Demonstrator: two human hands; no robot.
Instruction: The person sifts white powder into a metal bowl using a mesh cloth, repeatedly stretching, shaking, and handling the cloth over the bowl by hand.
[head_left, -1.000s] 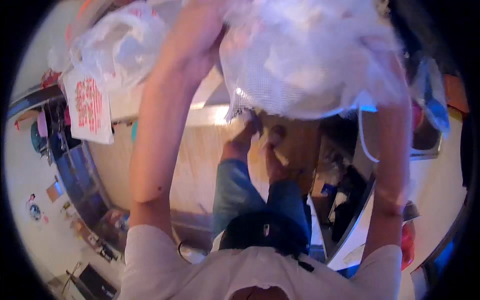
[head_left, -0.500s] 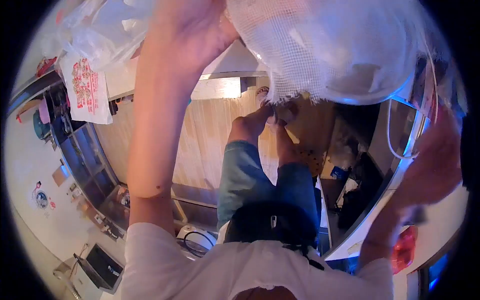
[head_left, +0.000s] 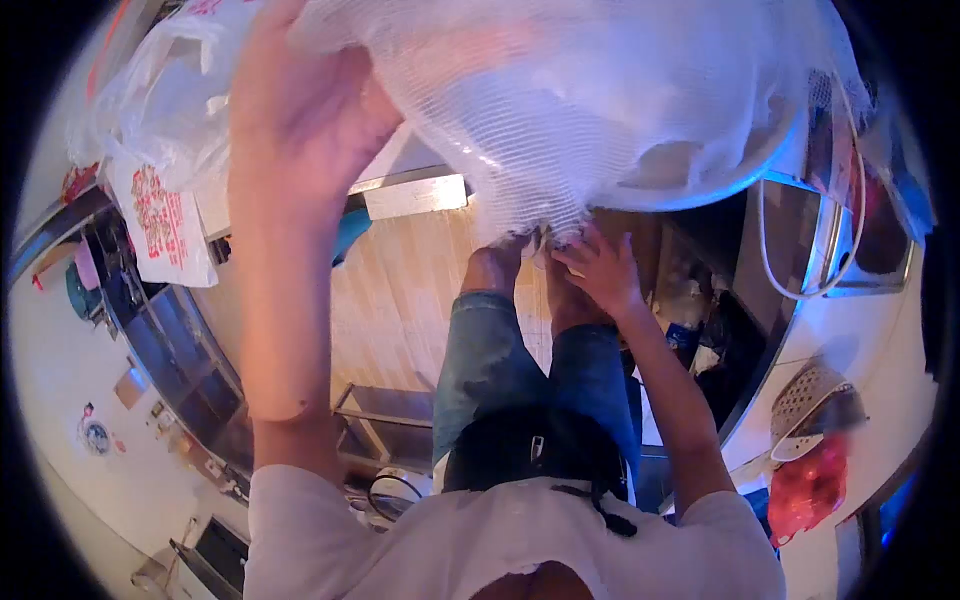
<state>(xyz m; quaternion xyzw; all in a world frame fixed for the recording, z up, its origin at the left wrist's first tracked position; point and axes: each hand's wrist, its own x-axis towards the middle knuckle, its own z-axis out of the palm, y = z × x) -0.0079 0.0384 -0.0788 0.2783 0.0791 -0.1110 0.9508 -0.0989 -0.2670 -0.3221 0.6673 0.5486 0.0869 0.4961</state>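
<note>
White gauze cloth (head_left: 530, 140) with a frayed edge drapes over a white basin (head_left: 690, 198) at the top of the head view. My left hand (head_left: 300, 110) is raised at the upper left, holding the cloth's left side. Its fingers reach up behind the mesh and are partly hidden. Just under the cloth's lowest frayed corner is my right hand (head_left: 602, 275), its thumb standing apart from the fingers. The fingertips come close to the loose threads, though contact is hard to make out.
White plastic bags (head_left: 165, 110) with red print lie at the upper left, one hanging over the counter edge. A looped white cable (head_left: 770, 265) hangs at right. A woven basket (head_left: 805, 400) and red bag (head_left: 808, 490) are at the lower right. Shelves (head_left: 170, 330) line the left.
My right hand has come from the far right to the cloth's lower corner. My left hand has shifted left, and the cloth now spreads further left and hangs lower.
</note>
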